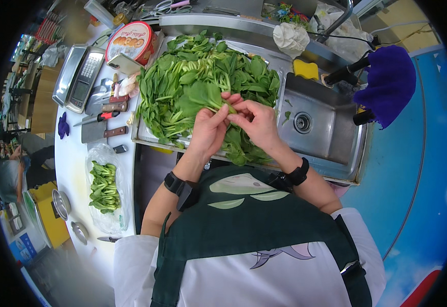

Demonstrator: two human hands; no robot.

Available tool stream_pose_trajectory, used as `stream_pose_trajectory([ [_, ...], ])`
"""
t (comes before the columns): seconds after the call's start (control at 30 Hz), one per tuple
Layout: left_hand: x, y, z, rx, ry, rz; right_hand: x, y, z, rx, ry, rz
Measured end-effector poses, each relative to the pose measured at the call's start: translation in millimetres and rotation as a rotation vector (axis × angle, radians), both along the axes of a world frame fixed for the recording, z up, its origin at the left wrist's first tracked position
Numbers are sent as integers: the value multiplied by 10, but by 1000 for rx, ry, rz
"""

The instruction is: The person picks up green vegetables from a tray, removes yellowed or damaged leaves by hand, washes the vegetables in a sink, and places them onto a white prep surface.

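Note:
A head of leafy greens (201, 96), likely bok choy, is held by its stem end between both hands, its broad leaves pointing away to the left. My left hand (210, 130) grips the stems with thumb and fingers. From the other side, my right hand (261, 122) pinches the base, its fingertips meeting those of the left. Beneath them a large heap of similar greens (158, 96) covers the metal drainboard (143, 135). Some leaves hang over its front edge. The fingers partly hide the stem base.
Right of the heap is a steel sink basin (323, 138) with a yellow sponge (305, 69) behind it. Cleavers (93, 131), a red-handled knife (106, 116), a digital scale (81, 86), a round tub (129, 42) and bagged greens (103, 186) lie on the left counter.

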State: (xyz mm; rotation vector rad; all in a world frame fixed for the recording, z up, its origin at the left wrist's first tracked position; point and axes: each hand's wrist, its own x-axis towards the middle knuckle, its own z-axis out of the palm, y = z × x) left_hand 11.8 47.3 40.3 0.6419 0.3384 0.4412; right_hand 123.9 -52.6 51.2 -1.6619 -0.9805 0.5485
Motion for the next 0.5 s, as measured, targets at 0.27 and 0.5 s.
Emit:
stream_pose_trajectory([
  [0.27, -66, -35, 3, -9, 124, 93, -114, 21, -144, 89, -95, -83],
  [0.5, -23, -72, -134, -108, 180, 165, -190, 30, -387, 61, 225, -181],
])
